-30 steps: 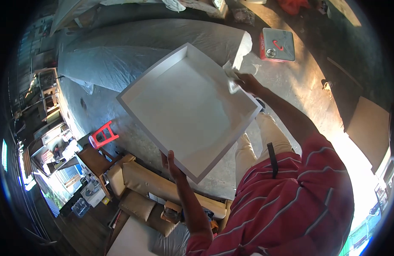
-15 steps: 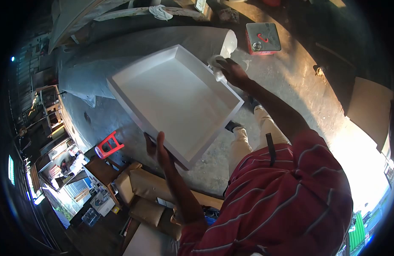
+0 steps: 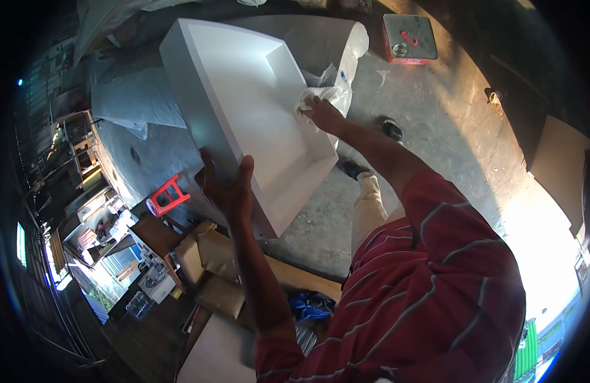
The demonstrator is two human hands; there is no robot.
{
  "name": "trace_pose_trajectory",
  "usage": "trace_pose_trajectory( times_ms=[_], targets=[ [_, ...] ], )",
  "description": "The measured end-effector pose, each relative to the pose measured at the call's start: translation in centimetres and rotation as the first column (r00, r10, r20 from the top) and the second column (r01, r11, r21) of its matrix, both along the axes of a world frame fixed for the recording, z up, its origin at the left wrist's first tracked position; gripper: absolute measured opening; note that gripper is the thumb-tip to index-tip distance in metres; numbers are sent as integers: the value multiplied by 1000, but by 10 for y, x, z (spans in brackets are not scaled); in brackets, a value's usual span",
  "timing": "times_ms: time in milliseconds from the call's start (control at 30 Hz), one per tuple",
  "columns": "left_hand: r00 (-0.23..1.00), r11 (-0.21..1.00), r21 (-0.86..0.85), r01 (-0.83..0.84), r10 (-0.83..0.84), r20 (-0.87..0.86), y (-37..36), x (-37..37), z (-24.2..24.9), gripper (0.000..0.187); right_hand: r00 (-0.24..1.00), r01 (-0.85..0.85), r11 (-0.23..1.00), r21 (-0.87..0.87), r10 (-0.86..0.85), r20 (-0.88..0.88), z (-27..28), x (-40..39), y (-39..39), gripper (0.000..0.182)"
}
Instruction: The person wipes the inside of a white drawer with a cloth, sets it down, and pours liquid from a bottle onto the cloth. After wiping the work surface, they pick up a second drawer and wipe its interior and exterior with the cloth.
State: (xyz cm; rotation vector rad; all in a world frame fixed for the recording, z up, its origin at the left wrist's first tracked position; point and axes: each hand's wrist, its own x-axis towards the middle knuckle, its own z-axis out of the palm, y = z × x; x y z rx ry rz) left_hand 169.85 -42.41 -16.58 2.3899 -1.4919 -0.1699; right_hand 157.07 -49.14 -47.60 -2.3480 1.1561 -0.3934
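A white drawer-like box (image 3: 256,102) with raised sides is tilted in front of me, its hollow side facing up and right. My left hand (image 3: 228,191) grips its left wall, thumb at the rim and fingers spread along the outside. At the right wall, my right hand (image 3: 323,116) is closed on a crumpled piece of whitish, see-through plastic (image 3: 336,96). The plastic lies over the rim and hangs down outside it, with a small blue mark on it.
A large grey sheet (image 3: 135,96) covers the floor beyond the box. A red tin (image 3: 410,41) with a dark lid stands at the upper right. To the left is a red stool (image 3: 170,196); below are brown cushions (image 3: 221,293) and a blue bag (image 3: 313,305).
The box has tilted more steeply, its left wall now showing its outside. My left hand has moved up with it. My right hand has come left and down along the right rim with the plastic.
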Motion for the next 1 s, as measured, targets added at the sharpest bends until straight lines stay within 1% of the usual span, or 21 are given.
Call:
trace_pose_trajectory(
  times_ms=[133, 200, 233, 267, 300, 333, 367, 433, 467, 533, 567, 633, 667, 733, 767, 800, 867, 900, 933, 967, 1000],
  targets=[
    [999, 1000, 4, -20, 20, -35, -5, -12, 3, 90, 996, -59, 998, 4, 59, 73, -14, 11, 42, 21],
    [999, 999, 8, 41, -41, 4, -7, -21, 4, 89, 982, -148, 987, 68, 139, 125, -17, 15, 67, 18],
    [999, 999, 10, 38, -38, 1, -6, -28, 4, 89, 970, -175, 983, 61, 161, 179, -18, 14, 78, 16],
    [995, 996, 38, 77, -79, 58, -6, -35, 4, 90, 970, -177, 982, 63, 164, 178, -21, 12, 83, 16],
    [986, 991, 68, 113, -120, 114, -6, -39, 4, 90, 961, -245, 959, 144, 220, 169, -23, 10, 88, 16],
    [987, 992, 67, 109, -116, 115, -7, -40, 6, 90, 947, -309, 925, 222, 277, 165, -19, 9, 88, 16],
    [991, 994, 70, 81, -88, 97, -8, -41, 7, 91, 946, -311, 924, 222, 278, 166, -17, 10, 82, 16],
    [994, 995, 79, 62, -68, 80, -8, -43, 7, 92, 789, -599, 755, 269, 614, 33, -10, 15, 67, 18],
    [995, 994, 84, 66, -72, 68, -9, -44, 7, 91, 790, -597, 756, 268, 612, 35, -4, 17, 64, 18],
    [996, 994, 87, 64, -69, 60, -8, -45, 8, 91, 738, -593, 712, 376, 667, -100, 2, 23, 62, 21],
    [997, 995, 84, 49, -54, 56, -7, -45, 9, 91, 737, -594, 712, 374, 668, -99, 2, 27, 63, 21],
    [998, 996, 75, 42, -45, 48, -5, -47, 8, 91, 930, -264, 801, 537, 360, -80, -1, 33, 64, 22],
    [999, 997, 73, 4, -6, 38, -3, -48, 6, 91, 931, -260, 807, 530, 355, -84, -14, 33, 60, 22],
    [999, 996, 78, -44, 42, 29, 2, -48, 6, 90, 951, -160, 827, 540, 276, -140, -39, 22, 57, 22],
    [998, 996, 67, -52, 50, 33, 4, -47, 6, 90, 843, -265, 855, 445, 430, -323, -35, 11, 49, 21],
    [998, 997, 50, -60, 58, 36, 3, -47, 5, 89, 683, -384, 849, 362, 525, -508, -30, -2, 36, 19],
    [998, 997, 39, -64, 63, 11, 3, -44, 2, 89, 834, -408, 827, 388, 510, -211, 17, -33, -1, 18],
    [998, 997, 35, -63, 63, -7, 4, -43, 1, 89, 821, -458, 790, 407, 552, -148, 18, -31, -13, 17],
    [998, 997, 32, -70, 70, -7, 4, -45, 1, 89, 817, -463, 788, 405, 557, -149, 20, -27, -11, 17],
    [998, 998, 40, -57, 56, 43, 3, -49, 2, 89, 919, -375, 818, 437, 389, 61, 21, -24, -4, 18],
    [995, 998, 51, -42, 38, 91, 3, -53, 2, 89, 950, -286, 825, 488, 179, 255, 22, -22, 3, 19]
  ],
)
